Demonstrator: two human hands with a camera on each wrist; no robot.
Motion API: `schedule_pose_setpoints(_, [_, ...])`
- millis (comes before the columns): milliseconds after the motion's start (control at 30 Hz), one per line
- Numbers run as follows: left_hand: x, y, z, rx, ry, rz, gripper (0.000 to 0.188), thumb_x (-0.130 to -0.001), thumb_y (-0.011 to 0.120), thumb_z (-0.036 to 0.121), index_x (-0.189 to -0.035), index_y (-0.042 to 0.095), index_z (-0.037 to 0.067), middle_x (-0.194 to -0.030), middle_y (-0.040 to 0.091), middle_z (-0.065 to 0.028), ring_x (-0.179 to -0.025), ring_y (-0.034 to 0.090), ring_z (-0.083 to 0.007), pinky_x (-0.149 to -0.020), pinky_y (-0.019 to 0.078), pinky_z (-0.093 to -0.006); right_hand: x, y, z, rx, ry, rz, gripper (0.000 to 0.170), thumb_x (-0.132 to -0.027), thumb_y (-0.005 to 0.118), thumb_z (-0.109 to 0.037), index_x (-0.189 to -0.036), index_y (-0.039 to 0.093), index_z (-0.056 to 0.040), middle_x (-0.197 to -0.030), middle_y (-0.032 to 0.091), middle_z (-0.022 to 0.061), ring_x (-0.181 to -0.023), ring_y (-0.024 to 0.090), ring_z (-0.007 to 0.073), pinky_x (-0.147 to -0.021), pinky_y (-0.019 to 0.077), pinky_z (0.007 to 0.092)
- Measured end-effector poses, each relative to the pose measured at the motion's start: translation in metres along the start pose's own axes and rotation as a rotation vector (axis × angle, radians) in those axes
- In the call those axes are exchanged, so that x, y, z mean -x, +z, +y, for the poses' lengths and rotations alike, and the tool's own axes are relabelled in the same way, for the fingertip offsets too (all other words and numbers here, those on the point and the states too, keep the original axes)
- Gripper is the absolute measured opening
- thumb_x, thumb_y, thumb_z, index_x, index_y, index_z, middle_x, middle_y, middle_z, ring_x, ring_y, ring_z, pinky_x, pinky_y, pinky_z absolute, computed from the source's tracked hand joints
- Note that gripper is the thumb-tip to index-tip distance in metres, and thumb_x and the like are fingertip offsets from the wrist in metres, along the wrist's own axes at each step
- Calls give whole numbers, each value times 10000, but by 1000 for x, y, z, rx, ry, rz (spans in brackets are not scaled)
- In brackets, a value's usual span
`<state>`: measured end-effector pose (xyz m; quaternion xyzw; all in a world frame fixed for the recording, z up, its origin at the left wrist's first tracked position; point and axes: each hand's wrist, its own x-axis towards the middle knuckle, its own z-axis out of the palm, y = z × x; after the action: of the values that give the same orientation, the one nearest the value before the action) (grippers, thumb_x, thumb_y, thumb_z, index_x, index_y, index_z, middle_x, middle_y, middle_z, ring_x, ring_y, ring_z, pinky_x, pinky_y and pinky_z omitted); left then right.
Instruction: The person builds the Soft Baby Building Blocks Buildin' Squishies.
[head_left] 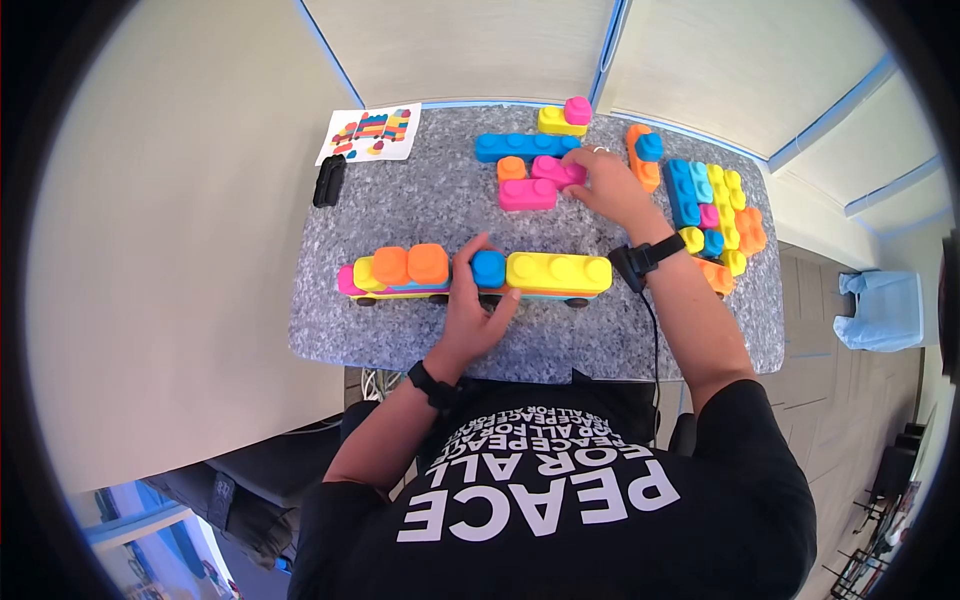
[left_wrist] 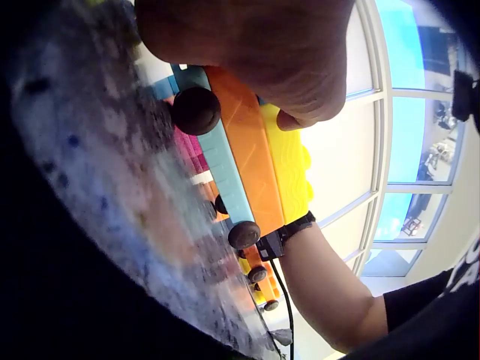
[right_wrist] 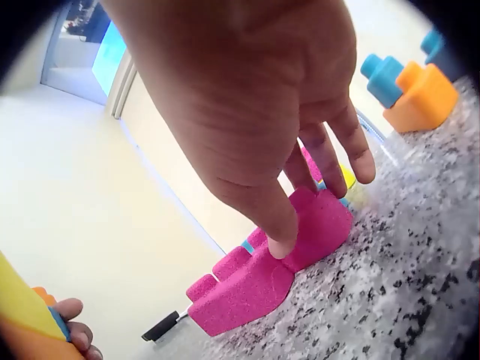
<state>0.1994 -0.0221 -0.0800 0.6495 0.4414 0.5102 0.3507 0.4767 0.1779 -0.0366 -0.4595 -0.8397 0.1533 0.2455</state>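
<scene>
A long toy train of blocks (head_left: 400, 270) on dark wheels runs across the front of the table. My left hand (head_left: 470, 310) grips it around the middle, beside a blue block (head_left: 489, 268) and a long yellow block (head_left: 560, 271). In the left wrist view, orange and light blue layers (left_wrist: 247, 150) show under the yellow. Farther back, my right hand (head_left: 615, 190) pinches a pink block (right_wrist: 322, 229) between thumb and fingers. A second pink block (right_wrist: 240, 292) lies right against it, with an orange block (head_left: 511, 168) close by.
Behind lie a long blue block (head_left: 525, 148) and a yellow block (head_left: 562, 121) with a pink one on top. Several mixed blocks (head_left: 722, 205) crowd the right side. A picture card (head_left: 392, 148) and a black object (head_left: 329, 181) lie at the back left.
</scene>
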Motion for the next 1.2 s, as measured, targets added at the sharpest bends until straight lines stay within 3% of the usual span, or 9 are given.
schedule_pose_setpoints(133, [0,0,-2,-9,26,6,853,-1027,799,70,-1738,335,-2,-1481,571,-173,-1341,613,-284,-1180,514,-452,7,-8,-7,31,14,111,362,-911,938,-111,-1230,781,-39,-1122,807,151,-1001,793,358,-897,633,450])
schedule_pose_setpoints(233, [0,1,-3,12,21,12,846,-1026,800,67,-1731,340,-6,-1482,572,-176,-1342,612,-288,-1180,512,-456,16,-43,-43,-44,37,174,334,-941,901,-98,-1252,790,-51,-1153,809,139,-1013,795,318,-881,636,418])
schedule_pose_setpoints(333, [0,2,-6,9,24,11,846,-1025,800,65,-1728,335,-14,-1483,573,-179,-1344,613,-290,-1180,511,-459,31,-61,-86,-361,41,147,367,-941,874,-107,-1293,783,-58,-1224,805,162,-1098,791,367,-982,633,468])
schedule_pose_setpoints(433, [0,3,-8,12,33,2,859,-1025,799,62,-1731,317,-20,-1488,570,-181,-1356,611,-287,-1172,519,-454,51,-57,-127,-443,-108,93,373,-984,843,-66,-1352,787,-70,-1272,808,145,-1124,794,324,-949,647,403])
schedule_pose_setpoints(533, [1,3,-2,6,18,-10,871,-1026,798,59,-1736,300,-21,-1516,551,-182,-1386,605,-281,-1167,532,-447,63,-42,-150,-351,-251,58,353,-992,827,-58,-1343,787,-56,-1305,794,155,-1168,781,365,-988,645,427])
schedule_pose_setpoints(633, [3,4,-6,50,-9,-4,877,-1028,796,53,-1740,289,-19,-1563,521,-184,-1429,595,-280,-1168,544,-444,68,-24,-150,-357,-252,30,357,-989,828,-64,-1343,789,-52,-1336,776,161,-1184,774,395,-1018,637,462])
schedule_pose_setpoints(967, [3,6,-3,50,-7,-3,902,-1037,787,30,-1737,220,-23,-1611,503,-197,-1456,621,-264,-1141,596,-416,76,-17,-150,-279,-289,38,360,-979,826,-60,-1336,787,-70,-1347,738,151,-1222,746,397,-1037,625,478])
schedule_pose_setpoints(1200, [5,6,-6,55,-6,-3,889,-1057,792,62,-1740,228,-17,-1601,499,-178,-1446,612,-256,-1184,545,-430,83,-20,-154,-43,-339,63,408,-951,858,-141,-1353,790,-119,-1370,734,126,-1223,732,376,-1045,608,499])
